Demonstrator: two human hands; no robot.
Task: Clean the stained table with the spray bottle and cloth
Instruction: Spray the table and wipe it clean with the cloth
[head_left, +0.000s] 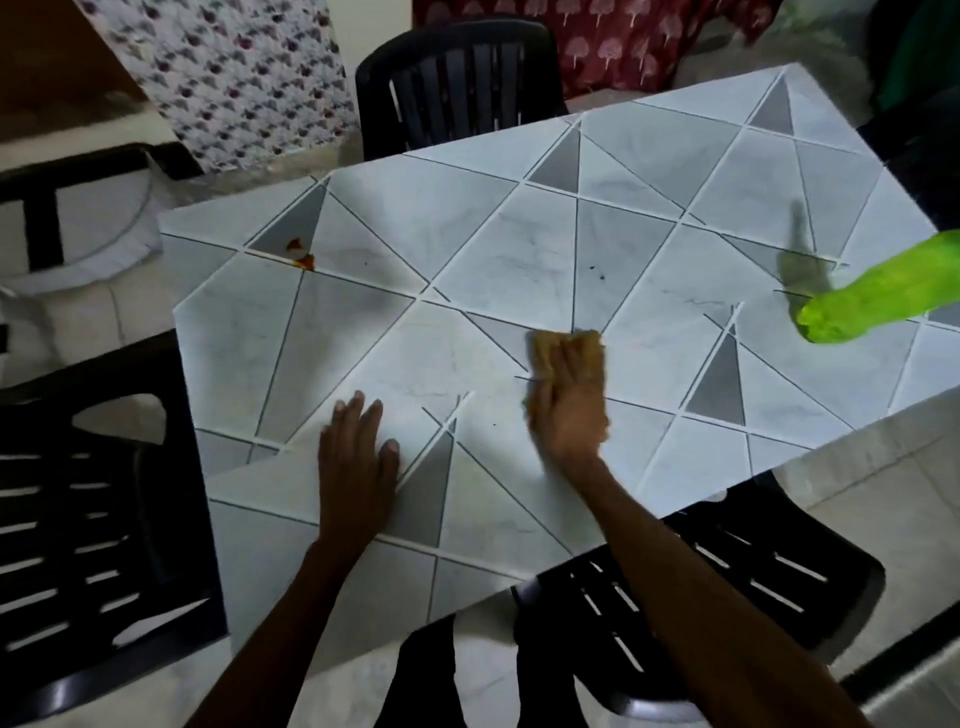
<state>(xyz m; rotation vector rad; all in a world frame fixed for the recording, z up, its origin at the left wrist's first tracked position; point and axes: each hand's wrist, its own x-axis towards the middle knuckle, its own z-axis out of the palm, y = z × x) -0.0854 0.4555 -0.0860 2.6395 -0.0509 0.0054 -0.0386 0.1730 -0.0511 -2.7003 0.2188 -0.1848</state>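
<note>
1. Two bare forearms rise from the bottom edge of the frame over a black slatted chair (727, 587) at lower right, which is tucked partly under the table.
2. Left hand (358, 457) lies flat and open, palm down with fingers spread, on the table (498, 249) at lower centre, holding nothing.
3. Right hand (569, 410) presses open-palmed on a tan cloth (566, 348) near the middle of the frame; the fingers lie across the cloth and its far edge shows beyond the fingertips. Both are blurred.
4. Covering the tabletop is a pale marbled pattern of grey and white triangles split by thin dark and white lines.
5. Toward the upper left of the table sits a red-orange stain (302, 254), well apart from the cloth; small dark specks (596, 273) lie above the cloth.
6. At the right edge of the frame, a bright green object (872, 296) lies on the table; it is blurred, and I cannot tell whether it is the spray bottle.
7. More black plastic chairs stand at the top centre (457, 83) and at the lower left (88, 530).
8. Floral white fabric (234, 73) hangs at upper left and dark red printed fabric (613, 41) at upper centre; pale floor tiles show at lower right.
</note>
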